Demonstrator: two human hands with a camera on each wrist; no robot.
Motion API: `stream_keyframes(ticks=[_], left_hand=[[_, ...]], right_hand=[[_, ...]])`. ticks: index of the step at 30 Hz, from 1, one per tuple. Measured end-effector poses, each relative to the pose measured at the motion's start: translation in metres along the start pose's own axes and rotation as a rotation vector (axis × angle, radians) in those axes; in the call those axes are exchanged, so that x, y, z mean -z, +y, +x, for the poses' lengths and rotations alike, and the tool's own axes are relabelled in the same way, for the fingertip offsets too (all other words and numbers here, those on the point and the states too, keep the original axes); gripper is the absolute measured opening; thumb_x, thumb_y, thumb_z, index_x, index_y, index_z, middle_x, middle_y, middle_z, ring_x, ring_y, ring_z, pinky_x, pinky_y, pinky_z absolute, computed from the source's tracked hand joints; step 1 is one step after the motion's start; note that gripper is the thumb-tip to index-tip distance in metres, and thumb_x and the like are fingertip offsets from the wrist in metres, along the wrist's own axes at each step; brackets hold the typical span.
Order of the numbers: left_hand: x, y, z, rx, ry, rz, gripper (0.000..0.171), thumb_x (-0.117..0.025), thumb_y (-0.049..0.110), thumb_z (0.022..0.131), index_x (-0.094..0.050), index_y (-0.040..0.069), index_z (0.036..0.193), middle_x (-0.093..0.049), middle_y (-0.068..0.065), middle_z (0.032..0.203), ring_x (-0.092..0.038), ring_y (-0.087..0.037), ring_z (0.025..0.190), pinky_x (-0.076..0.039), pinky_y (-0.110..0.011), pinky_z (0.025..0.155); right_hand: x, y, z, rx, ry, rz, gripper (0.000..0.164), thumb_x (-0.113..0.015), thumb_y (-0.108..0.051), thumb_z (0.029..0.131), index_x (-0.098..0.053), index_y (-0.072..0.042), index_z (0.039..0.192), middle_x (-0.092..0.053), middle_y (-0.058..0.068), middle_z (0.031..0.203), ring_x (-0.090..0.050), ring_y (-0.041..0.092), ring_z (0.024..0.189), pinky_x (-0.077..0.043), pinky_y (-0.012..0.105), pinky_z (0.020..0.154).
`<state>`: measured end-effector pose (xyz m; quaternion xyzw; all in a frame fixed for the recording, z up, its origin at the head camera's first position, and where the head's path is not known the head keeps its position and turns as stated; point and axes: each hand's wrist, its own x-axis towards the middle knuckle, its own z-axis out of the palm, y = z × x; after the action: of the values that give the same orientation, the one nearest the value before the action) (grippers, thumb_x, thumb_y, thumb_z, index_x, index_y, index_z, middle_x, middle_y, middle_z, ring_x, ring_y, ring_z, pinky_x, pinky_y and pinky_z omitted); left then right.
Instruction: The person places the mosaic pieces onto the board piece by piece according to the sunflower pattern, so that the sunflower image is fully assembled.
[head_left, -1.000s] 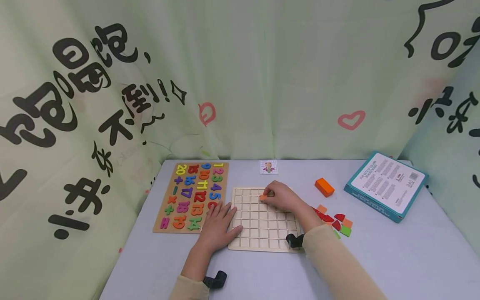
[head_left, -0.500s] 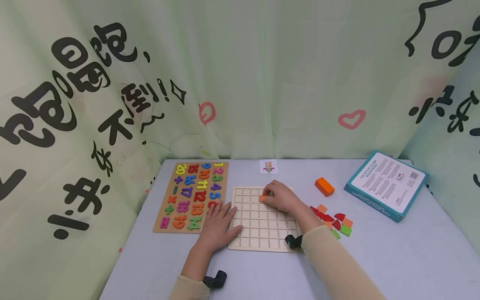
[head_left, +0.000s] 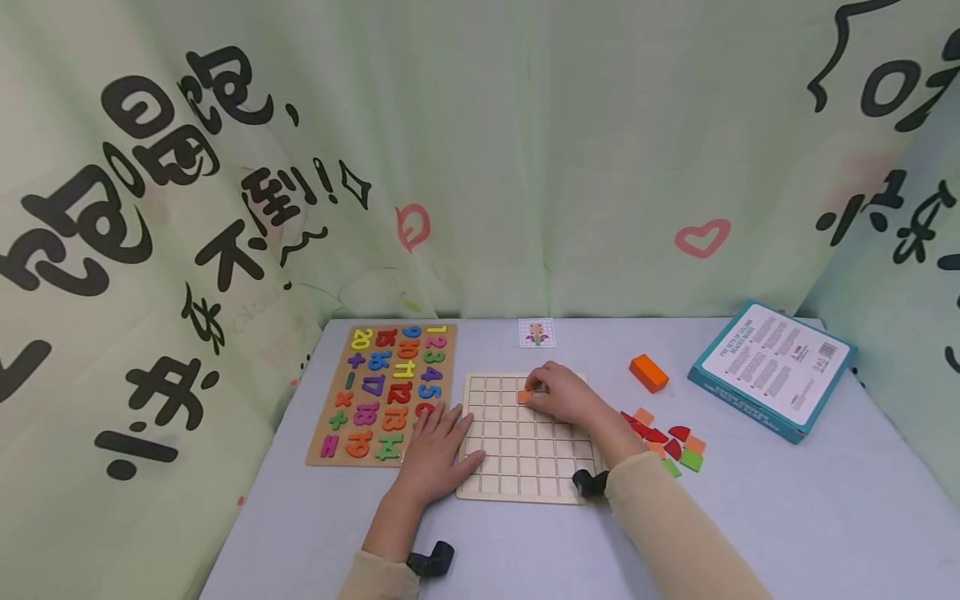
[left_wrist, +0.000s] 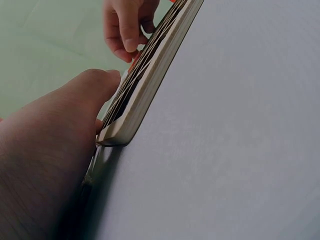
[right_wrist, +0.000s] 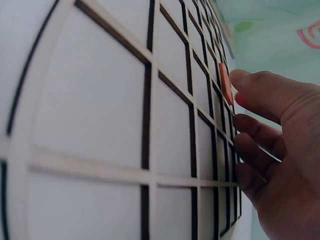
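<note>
In the head view, my left hand (head_left: 435,458) lies spread, fingers over the edge of the number board (head_left: 360,454) and thumb on the left side of a wooden grid board (head_left: 510,475). My right hand (head_left: 566,393) reaches over the grid board's far part. Its thumb and forefinger pinch a small square orange tile (head_left: 522,397) at a far cell. In the right wrist view, the orange tile (right_wrist: 226,84) sits at the grid, the thumb tip against it, and the other fingers curl close to the board. The left wrist view shows my left thumb (left_wrist: 102,82) by the board's corner.
Several red, orange and green pieces (head_left: 672,450) lie right of the grid board, partly behind the right forearm. Beyond them are an orange block (head_left: 648,374) and a teal box (head_left: 772,372). A small pattern card (head_left: 537,333) lies at the table's far edge.
The orange tile and the right fingers have shifted very slightly left, and the tile now looks flatter on the grid. My left hand has stayed still.
</note>
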<state>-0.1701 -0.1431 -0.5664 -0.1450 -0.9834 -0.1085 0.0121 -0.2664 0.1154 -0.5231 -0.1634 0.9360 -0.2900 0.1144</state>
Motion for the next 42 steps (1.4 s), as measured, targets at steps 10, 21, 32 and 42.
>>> stream_keyframes(ticks=[10, 21, 32, 42], left_hand=[[-0.002, -0.002, 0.000, -0.005, 0.012, 0.009, 0.071, -0.046, 0.066, 0.093, -0.043, 0.024, 0.151, -0.036, -0.002, 0.160, -0.017, -0.029, 0.154, -0.016, -0.054, 0.124], [-0.001, -0.001, 0.000, 0.002, 0.007, 0.008, 0.071, -0.045, 0.067, 0.094, -0.044, 0.025, 0.150, -0.035, -0.002, 0.161, -0.017, -0.030, 0.154, -0.016, -0.054, 0.124], [0.001, 0.000, -0.001, 0.003, 0.005, -0.008, 0.070, -0.046, 0.065, 0.094, -0.045, 0.023, 0.150, -0.036, -0.003, 0.160, -0.018, -0.031, 0.154, -0.016, -0.054, 0.124], [0.000, -0.001, 0.000, -0.003, 0.007, -0.007, 0.070, -0.047, 0.065, 0.094, -0.044, 0.024, 0.150, -0.036, -0.003, 0.160, -0.018, -0.031, 0.154, -0.016, -0.055, 0.124]], right_hand=[[0.037, 0.016, -0.021, -0.062, -0.021, 0.034, 0.024, -0.065, -0.029, 0.095, -0.066, -0.016, 0.115, -0.064, 0.003, 0.111, -0.056, 0.022, 0.099, -0.054, 0.037, 0.086], [0.079, 0.060, -0.058, -0.138, -0.087, 0.016, 0.026, -0.068, -0.025, 0.093, -0.066, -0.014, 0.116, -0.064, 0.006, 0.106, -0.057, 0.021, 0.093, -0.056, 0.029, 0.071], [0.078, 0.084, -0.074, -0.157, -0.162, 0.042, 0.031, -0.078, -0.026, 0.085, -0.068, -0.017, 0.113, -0.064, 0.005, 0.115, -0.055, 0.022, 0.104, -0.058, 0.035, 0.083], [0.067, 0.090, -0.074, -0.160, -0.161, 0.010, 0.030, -0.083, -0.029, 0.078, -0.065, -0.021, 0.101, -0.059, 0.004, 0.106, -0.051, 0.022, 0.104, -0.056, 0.028, 0.072]])
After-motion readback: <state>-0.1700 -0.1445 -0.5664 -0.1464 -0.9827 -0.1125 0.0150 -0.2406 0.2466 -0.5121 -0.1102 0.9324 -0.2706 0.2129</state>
